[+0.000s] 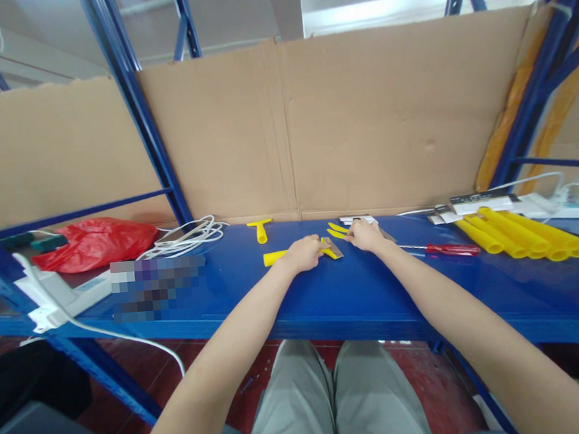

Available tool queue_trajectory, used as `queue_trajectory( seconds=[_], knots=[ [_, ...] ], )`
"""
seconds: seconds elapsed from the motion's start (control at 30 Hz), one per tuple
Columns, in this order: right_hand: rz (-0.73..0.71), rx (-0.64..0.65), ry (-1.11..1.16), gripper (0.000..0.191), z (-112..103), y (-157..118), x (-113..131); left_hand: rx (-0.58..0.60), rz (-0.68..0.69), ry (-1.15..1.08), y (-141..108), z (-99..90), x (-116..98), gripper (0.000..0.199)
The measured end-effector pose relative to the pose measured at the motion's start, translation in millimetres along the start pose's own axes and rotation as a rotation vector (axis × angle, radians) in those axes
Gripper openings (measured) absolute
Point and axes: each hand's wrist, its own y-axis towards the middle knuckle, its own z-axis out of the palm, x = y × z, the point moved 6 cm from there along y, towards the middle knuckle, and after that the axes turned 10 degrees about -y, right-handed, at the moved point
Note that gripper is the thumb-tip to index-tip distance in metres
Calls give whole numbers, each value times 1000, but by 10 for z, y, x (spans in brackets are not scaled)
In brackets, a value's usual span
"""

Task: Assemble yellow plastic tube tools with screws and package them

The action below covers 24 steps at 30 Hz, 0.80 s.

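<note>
My left hand (305, 252) is closed around a yellow-handled scraper (275, 258) whose tube handle sticks out to the left. A thin metal blade (338, 253) shows at the scraper's right end. Close by on the right, my right hand (366, 235) pinches slim yellow plastic pieces (338, 231); its fingertips are partly hidden. A flat metal piece (386, 235) shows just beyond the right wrist. Behind my left hand stands a yellow T-shaped piece (261, 231), apart from both hands.
A red-handled screwdriver (452, 250) lies right of my right arm, beside a row of yellow tubes (526, 235). On the left are a red plastic bag (98, 244), coiled white cable (195, 236) and a power strip (89, 289). Cardboard (362, 124) walls the blue shelf's back.
</note>
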Motion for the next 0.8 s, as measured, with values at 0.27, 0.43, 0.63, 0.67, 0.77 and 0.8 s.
queue_trajectory(
  seconds=[0.27, 0.43, 0.63, 0.67, 0.77, 0.8],
  knots=[
    [-178, 6, -131, 33, -105, -43, 161, 24, 18, 37, -1, 10, -51, 38],
    [-180, -33, -106, 30, -121, -53, 182, 20, 11, 13, 9, 18, -20, 36],
    [-53, -87, 215, 16, -32, 46, -58, -3, 24, -19, 29, 36, 27, 30],
    [-17, -109, 282, 15, -25, 72, -118, -3, 28, -14, 30, 36, 28, 30],
    [86, -181, 478, 16, -37, 131, -283, 3, 38, -2, 27, 31, 21, 31],
    [119, -201, 541, 17, -49, 141, -326, 4, 37, -2, 24, 26, 18, 31]
  ],
)
